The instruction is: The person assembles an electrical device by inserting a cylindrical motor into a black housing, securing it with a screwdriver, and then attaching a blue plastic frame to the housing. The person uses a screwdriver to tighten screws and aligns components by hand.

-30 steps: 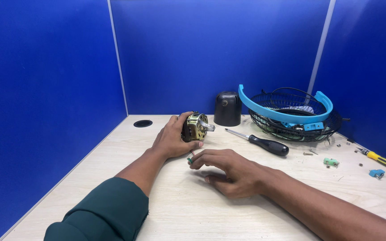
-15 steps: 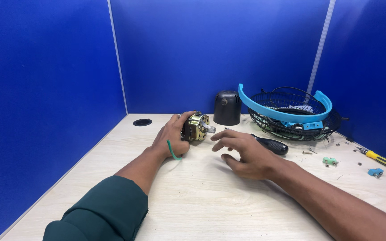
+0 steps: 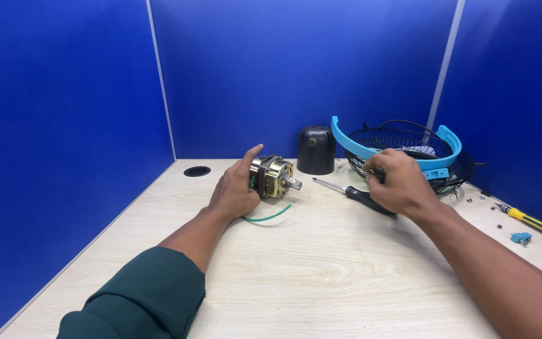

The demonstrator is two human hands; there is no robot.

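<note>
The left hand wraps around the back of a small brass-coloured electric motor lying on its side on the pale wooden counter, shaft pointing right, with a green wire trailing from under it. The fingers are curled on the casing, thumb raised. The right hand hovers over the black handle of a screwdriver, fingers bent downward around it; whether they have actually closed on the handle I cannot tell.

To do this well, the left hand's hold should stay firm so the motor cannot roll, and the screwdriver is best taken by its handle, clear of the tip.

Behind the right hand, 1 black wire basket-like guard carries a light blue plastic ring; its inside is hard to make out. A black domed cap stands nearby.
</note>
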